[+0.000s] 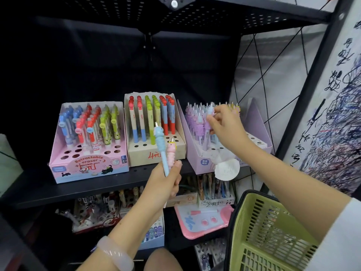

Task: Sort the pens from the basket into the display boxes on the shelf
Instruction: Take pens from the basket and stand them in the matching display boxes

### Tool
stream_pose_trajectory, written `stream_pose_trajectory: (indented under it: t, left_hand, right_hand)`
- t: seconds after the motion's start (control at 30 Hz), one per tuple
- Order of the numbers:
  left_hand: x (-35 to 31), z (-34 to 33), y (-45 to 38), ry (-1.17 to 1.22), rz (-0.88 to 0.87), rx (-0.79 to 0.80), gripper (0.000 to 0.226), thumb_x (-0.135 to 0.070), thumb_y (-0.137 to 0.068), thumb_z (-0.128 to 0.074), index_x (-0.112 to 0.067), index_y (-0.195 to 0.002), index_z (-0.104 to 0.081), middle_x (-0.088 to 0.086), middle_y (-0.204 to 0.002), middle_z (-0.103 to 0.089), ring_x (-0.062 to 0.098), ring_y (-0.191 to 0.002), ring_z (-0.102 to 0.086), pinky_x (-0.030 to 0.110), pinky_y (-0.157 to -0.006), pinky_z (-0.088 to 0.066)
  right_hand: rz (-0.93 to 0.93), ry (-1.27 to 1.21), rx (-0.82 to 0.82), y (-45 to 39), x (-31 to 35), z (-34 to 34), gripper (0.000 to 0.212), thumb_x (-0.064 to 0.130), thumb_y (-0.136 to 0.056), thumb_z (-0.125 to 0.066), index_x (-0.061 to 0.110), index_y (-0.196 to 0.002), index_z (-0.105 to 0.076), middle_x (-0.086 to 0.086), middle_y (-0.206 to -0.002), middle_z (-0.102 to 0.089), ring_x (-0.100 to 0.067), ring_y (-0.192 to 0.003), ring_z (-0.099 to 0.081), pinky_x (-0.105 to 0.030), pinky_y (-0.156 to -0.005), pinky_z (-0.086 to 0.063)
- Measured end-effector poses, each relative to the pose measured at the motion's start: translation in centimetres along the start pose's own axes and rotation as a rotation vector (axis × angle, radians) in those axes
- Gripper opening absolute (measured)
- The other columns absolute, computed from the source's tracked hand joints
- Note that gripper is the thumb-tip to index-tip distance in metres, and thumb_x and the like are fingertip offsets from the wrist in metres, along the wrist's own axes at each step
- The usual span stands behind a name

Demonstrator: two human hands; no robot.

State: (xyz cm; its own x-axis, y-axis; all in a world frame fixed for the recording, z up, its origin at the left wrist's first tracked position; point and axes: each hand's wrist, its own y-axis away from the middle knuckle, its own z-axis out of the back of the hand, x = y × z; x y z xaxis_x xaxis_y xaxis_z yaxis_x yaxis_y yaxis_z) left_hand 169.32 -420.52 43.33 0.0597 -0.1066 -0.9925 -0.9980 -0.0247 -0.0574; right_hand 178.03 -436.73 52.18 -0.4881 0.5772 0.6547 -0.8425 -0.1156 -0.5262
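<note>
My right hand (224, 122) is pinching a pale blue pen (210, 112) into the lilac display box (203, 163) at 2 o'clock; my left hand (166, 180) is gripping two spares (164, 149) upright, ready; the basket (259, 229) is hanging at 4 o'clock.

"Retractable eraser" on the pink display box (88, 163); "4元" on the kraft box (156, 153).

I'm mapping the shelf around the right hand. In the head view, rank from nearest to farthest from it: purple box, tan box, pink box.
From the right hand:
1. purple box, directly under it.
2. tan box, middle of shelf.
3. pink box, far left.
</note>
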Motion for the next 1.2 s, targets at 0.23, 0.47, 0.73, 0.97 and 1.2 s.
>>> stream_pose_trajectory:
  t: [0.23, 0.47, 0.73, 0.97, 1.2]
  left_hand:
    - [-0.2, 0.5, 0.2, 0.018, 0.014, -0.029, 0.021, -0.031, -0.096, -0.045, -0.014, -0.098, -0.057, -0.007, -0.051, -0.046, 0.008, -0.037, -0.032, 0.018, -0.036, -0.029]
    - [-0.5, 0.2, 0.4, -0.004, -0.033, 0.0, 0.019, -0.03, -0.097, -0.045, -0.016, -0.098, -0.058, -0.007, -0.051, -0.047, 0.008, -0.037, -0.033, 0.018, -0.038, -0.03]
    - [-1.6, -1.8, 0.2, -0.121, -0.084, 0.047, 0.027, -0.034, -0.097, -0.042, -0.011, -0.101, -0.056, -0.005, -0.055, -0.054, 0.009, -0.04, -0.044, 0.019, -0.039, -0.036]
    - [-2.7, -4.4, -1.2, -0.151, -0.055, 0.032, 0.023, -0.025, -0.099, -0.039, -0.015, -0.084, -0.053, -0.007, -0.053, -0.053, 0.008, -0.036, -0.038, 0.016, -0.037, -0.032]
    - [-3.6, -7.9, -2.9, -0.197, -0.105, 0.04, 0.021, -0.016, -0.097, -0.04, -0.01, -0.082, -0.053, -0.003, -0.051, -0.041, 0.001, -0.033, -0.033, 0.012, -0.036, -0.029]
  right_hand:
    - [-0.128, 0.157, 0.181, 0.4, -0.9, -1.2, 0.015, 0.025, -0.095, -0.051, 0.014, -0.093, -0.042, -0.022, -0.083, -0.069, -0.032, -0.079, -0.067, -0.038, -0.079, -0.051]
    - [0.113, 0.167, -0.131, 2.5, 1.1, -1.6, 0.018, 0.025, -0.087, -0.063, 0.013, -0.096, -0.053, 0.004, -0.084, -0.052, -0.013, -0.075, -0.05, -0.016, -0.074, -0.033]
    - [-0.108, -0.32, 0.29, 4.7, 2.5, -2.4, 0.011, 0.026, -0.092, -0.056, 0.016, -0.092, -0.06, -0.001, -0.083, -0.065, -0.006, -0.07, -0.058, -0.016, -0.065, -0.048]
    - [-0.162, -0.443, -0.087, 1.2, -1.0, 2.6, 0.02, 0.011, -0.097, -0.043, 0.013, -0.082, -0.056, 0.002, -0.068, -0.06, -0.001, -0.056, -0.058, -0.015, -0.061, -0.052]
    - [-0.252, -0.143, -0.503, -3.7, -6.5, 9.0, 0.021, 0.025, -0.096, -0.046, 0.006, -0.099, -0.054, -0.007, -0.087, -0.064, -0.026, -0.077, -0.064, -0.04, -0.074, -0.056]
